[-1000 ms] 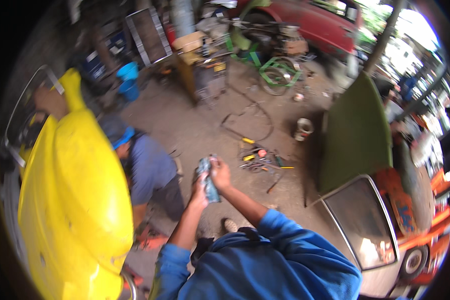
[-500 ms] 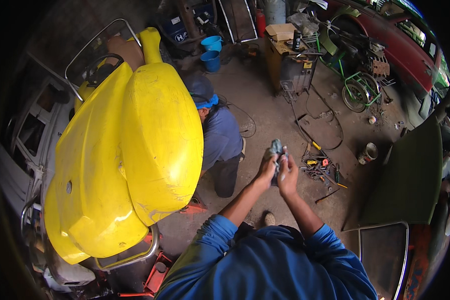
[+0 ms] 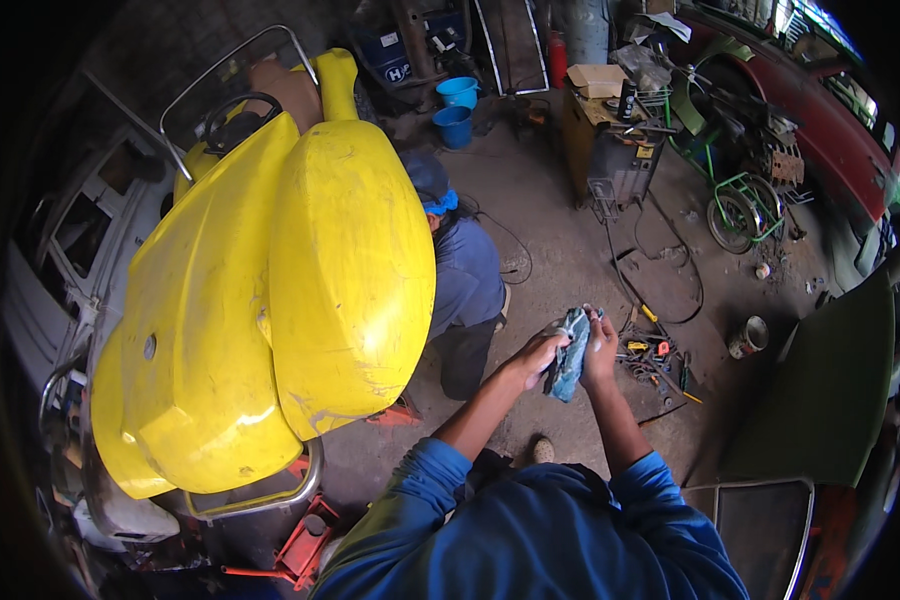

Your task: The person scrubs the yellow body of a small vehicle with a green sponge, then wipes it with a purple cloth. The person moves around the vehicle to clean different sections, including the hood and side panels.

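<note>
A bunched blue-grey rag [image 3: 567,368] hangs between my two hands above the floor, its lower end drooping. My left hand [image 3: 538,358] grips its left side, the fingers wrapped into the folds. On the other side, my right hand [image 3: 600,348] is closed on the upper right edge of the rag, with pale smudges on the fingers. To the left stands a yellow vehicle body [image 3: 355,270] with scuffed, rounded panels. A co-worker [image 3: 467,275] in a cap and dark clothes crouches close beside it, partly hidden by the yellow panel.
Scattered hand tools [image 3: 660,360] lie on the floor to the right, near a paint-stained can [image 3: 748,337]. Cables trail from a welding machine [image 3: 618,160]. A dark green panel [image 3: 820,385] leans at right. A red floor jack [image 3: 305,545] sits lower left; blue buckets [image 3: 454,128] stand behind.
The rag has opened out between my hands and shows more of its length. My hands have moved slightly lower and to the right, and the whole view has shifted.
</note>
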The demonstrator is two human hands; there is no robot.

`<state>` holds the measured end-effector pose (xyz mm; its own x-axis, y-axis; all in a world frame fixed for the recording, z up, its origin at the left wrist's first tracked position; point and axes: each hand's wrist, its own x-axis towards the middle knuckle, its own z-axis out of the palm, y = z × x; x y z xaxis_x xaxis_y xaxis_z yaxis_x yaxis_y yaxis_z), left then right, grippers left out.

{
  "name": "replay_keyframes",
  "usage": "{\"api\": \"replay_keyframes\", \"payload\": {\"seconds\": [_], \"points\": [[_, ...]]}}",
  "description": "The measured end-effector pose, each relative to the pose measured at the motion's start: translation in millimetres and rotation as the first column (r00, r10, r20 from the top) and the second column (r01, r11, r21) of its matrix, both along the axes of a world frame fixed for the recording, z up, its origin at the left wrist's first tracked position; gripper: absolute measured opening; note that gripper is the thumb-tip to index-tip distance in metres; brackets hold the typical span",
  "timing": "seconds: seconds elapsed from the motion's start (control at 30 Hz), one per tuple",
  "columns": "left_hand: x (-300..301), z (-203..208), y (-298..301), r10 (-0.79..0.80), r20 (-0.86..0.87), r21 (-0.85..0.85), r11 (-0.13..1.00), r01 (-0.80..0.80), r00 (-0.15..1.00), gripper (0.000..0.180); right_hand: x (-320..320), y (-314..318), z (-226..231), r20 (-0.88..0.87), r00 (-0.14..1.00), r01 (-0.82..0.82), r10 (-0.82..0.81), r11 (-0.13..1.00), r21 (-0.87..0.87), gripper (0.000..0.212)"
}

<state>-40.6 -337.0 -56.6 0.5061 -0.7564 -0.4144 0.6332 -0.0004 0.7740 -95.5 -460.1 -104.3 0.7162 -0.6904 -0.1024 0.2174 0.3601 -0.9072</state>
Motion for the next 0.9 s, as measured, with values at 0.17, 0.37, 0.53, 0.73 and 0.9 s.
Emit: {"api": "replay_keyframes", "payload": {"seconds": [0.17,0.37,0.53,0.73,0.9], "points": [[1.1,-14.5,-9.3,-0.077,0.179,-0.343,0.929,0.136,0.981,0.030,-37.4,-8.1,-28.5,0.413,0.843,-0.521,0.344,0.711,0.472,0.037],[-28.1,-17.4,-41.2,0.182,0.942,0.038,0.780,-0.625,0.284,0.023,-60.4,-21.5,-16.6,0.380,0.883,-0.467,0.276,0.605,0.645,0.042],[-63.5,12.4,-52.0,0.001,0.973,0.049,0.977,-0.209,0.231,0.071,-66.8,-21.3,10.8,0.413,0.889,-0.380,0.199,0.822,0.423,0.041],[-58.9,35.1,-60.0,0.273,0.784,-0.168,0.958,-0.234,0.558,0.047,-64.3,-17.1,14.6,0.157,0.987,-0.001,-0.013,0.996,0.089,0.039],[-55.9,30.9,-70.8,0.258,0.919,-0.228,0.965,-0.133,0.297,0.031,-51.9,-39.1,19.5,0.245,0.969,0.049,0.020,0.961,-0.272,0.034]]}}
